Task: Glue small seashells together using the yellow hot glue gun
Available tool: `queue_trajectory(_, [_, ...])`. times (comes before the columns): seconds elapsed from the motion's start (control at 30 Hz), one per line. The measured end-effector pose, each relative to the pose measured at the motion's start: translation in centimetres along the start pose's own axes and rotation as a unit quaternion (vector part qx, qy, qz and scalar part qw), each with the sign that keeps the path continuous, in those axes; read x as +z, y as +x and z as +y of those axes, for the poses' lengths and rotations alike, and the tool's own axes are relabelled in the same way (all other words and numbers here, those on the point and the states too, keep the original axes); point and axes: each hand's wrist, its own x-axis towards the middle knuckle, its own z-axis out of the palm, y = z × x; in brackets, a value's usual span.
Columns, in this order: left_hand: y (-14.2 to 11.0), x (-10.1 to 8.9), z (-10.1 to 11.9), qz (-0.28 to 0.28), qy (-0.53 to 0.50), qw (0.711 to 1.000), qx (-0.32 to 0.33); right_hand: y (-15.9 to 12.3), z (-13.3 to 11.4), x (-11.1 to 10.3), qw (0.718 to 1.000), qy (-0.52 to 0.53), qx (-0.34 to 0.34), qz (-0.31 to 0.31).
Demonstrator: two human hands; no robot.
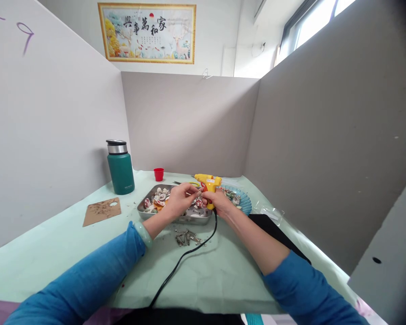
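My left hand (179, 197) is pinched on a small patterned piece (199, 201) held above a metal tray (145, 208). My right hand (219, 201) is wrapped round the handle of a yellow hot glue gun (207, 181), whose nozzle points left toward the piece. The gun's black cord (186, 255) trails down across the pale green table cover toward me. The tray holds several small fabric-like decorations (160, 197). A heap of small metal clips (186, 237) lies just in front of the tray.
A green thermos (120, 167) stands at the left, a tiny red cup (159, 174) behind the tray. A brown card (102, 211) lies left. A blue plate (242, 201) with more pieces sits right. Grey partition walls enclose the table.
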Motion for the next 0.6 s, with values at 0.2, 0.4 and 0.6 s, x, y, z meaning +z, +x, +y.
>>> queue_trajectory(0.2, [-0.05, -0.51, 0.29, -0.026, 0.043, 0.997, 0.066, 0.11, 0.31, -0.2, 1.0, -0.022, -0.013, 0.009])
queue_trajectory(0.4, [0.02, -0.59, 0.27, -0.039, 0.032, 0.997, 0.05, 0.08, 0.41, -0.29, 0.999, -0.029, -0.019, 0.003])
queue_trajectory(0.6, [0.04, -0.37, -0.26, -0.036, 0.023, 0.999, 0.026, 0.07, 0.48, -0.36, 0.999, -0.03, -0.028, -0.009])
